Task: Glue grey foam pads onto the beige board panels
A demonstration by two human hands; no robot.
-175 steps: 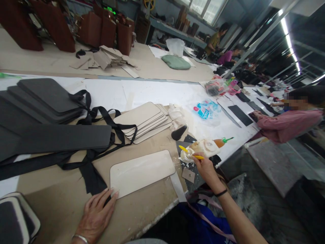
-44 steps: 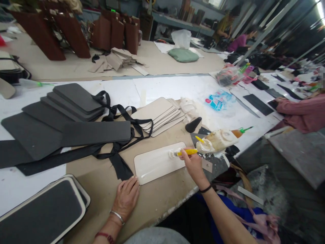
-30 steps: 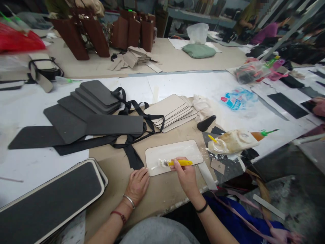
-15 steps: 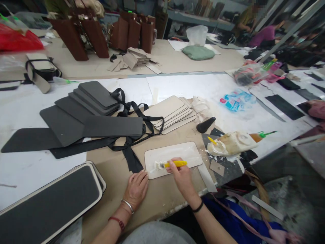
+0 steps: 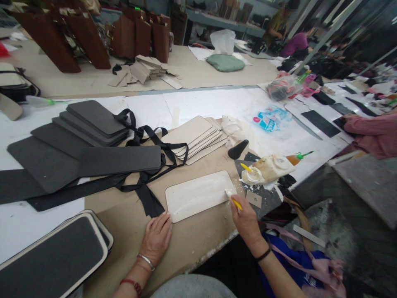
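Note:
A cream rounded panel (image 5: 198, 196) lies on the brown board, its surface streaked with white paste. My right hand (image 5: 246, 217) is closed on a yellow brush (image 5: 237, 204), whose bristles touch the panel's right end. Flat beside the lower left corner rests my left hand (image 5: 157, 236), fingers stretched out and fingertips at the panel's edge. Right of the panel, a cream bottle (image 5: 274, 167) lies on its side with white paste and another yellow handle (image 5: 245, 167) at its opening. Behind the panel sits a stack of cream panels (image 5: 189, 134).
Dark grey panels (image 5: 119, 161) and black straps (image 5: 145, 198) spread at the left. Large dark panels (image 5: 52, 256) lie front left. Brown bags (image 5: 124, 37) stand at the back. At the right, a person's pink sleeve (image 5: 375, 134) reaches over the table.
My right hand has moved right with the brush, from the panel's left part to its right end. The view has shifted right, and a person's pink sleeve shows more. My left hand stays at the corner.

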